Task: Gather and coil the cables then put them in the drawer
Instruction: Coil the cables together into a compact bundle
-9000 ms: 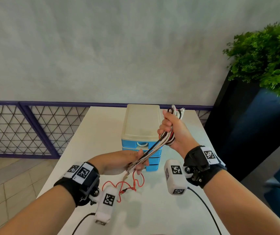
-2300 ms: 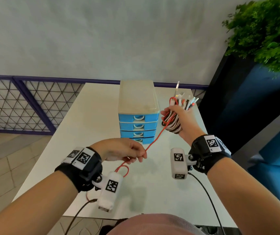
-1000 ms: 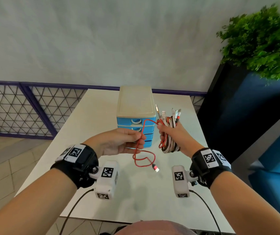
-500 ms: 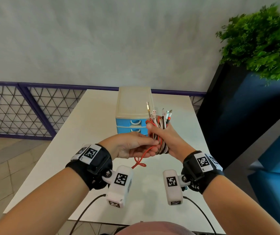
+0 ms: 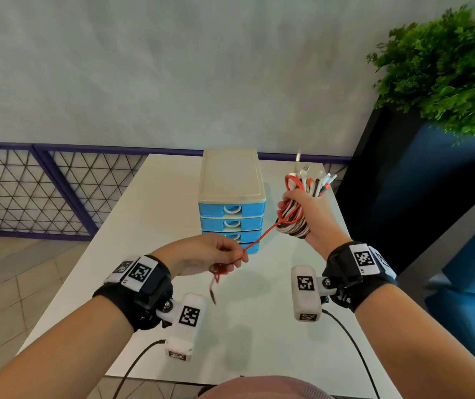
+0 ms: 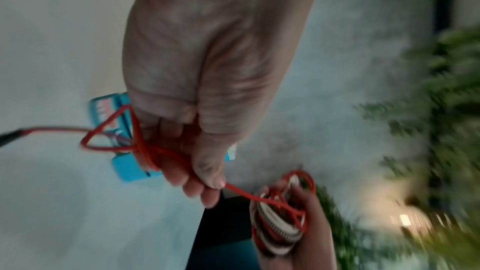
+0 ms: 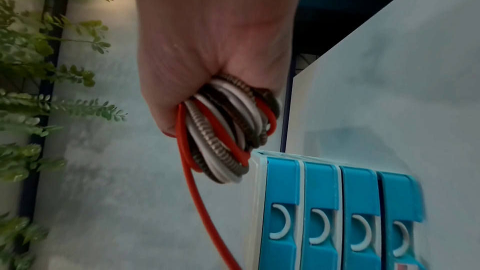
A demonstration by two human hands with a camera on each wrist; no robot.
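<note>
My right hand [image 5: 302,208] grips a coiled bundle of cables [image 5: 295,223] [image 7: 228,130], red, white and braided, held up to the right of the blue drawer unit [image 5: 232,211]; several plug ends stick out above the fist. A red cable [image 5: 259,240] [image 6: 241,192] runs taut from the bundle down-left to my left hand [image 5: 219,254], which pinches it between thumb and fingers. Its loose tail loops below that hand and its plug end [image 5: 212,295] dangles over the white table [image 5: 144,226]. All drawers [image 7: 340,213] are closed.
The drawer unit stands at the table's far middle. A dark blue planter [image 5: 403,182] with a green plant [image 5: 446,67] sits right of the table. A purple mesh railing [image 5: 43,182] runs behind and to the left, under a grey wall.
My hands were together at the bundle half a second ago. Now they have parted: the right hand rose to the right with the coil, the left pulled the red cable down-left, drawing it taut.
</note>
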